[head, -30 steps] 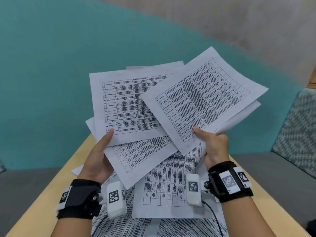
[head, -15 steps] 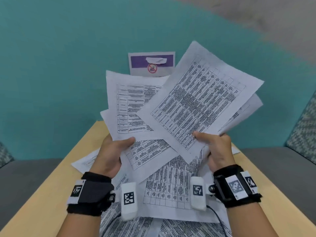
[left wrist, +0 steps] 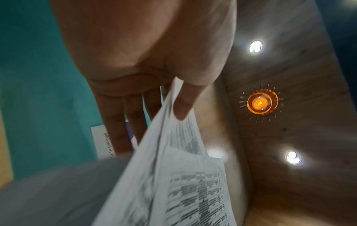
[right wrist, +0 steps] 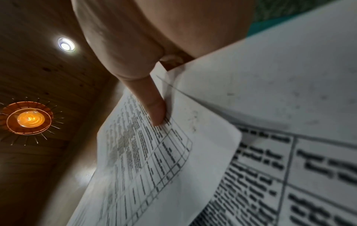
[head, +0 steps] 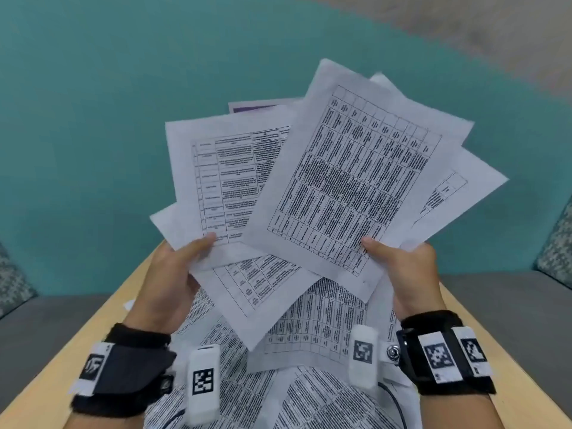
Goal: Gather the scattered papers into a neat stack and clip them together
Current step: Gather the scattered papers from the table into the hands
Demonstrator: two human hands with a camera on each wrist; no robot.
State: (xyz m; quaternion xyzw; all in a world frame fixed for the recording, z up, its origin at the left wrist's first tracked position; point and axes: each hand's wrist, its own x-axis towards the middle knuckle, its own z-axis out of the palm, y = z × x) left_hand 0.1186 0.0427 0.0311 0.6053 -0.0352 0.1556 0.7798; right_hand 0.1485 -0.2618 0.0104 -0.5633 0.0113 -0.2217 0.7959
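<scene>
Both hands held a fanned, uneven bunch of printed papers above the counter; left hand and right hand pinched its lower corners, thumbs over the front sheets, fingers behind.

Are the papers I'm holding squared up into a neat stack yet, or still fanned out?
Fanned out. The papers lie at different angles, corners splayed, pinched between the left hand and right hand.

Both hands raised: left hand pinching, right hand pinching.
</scene>
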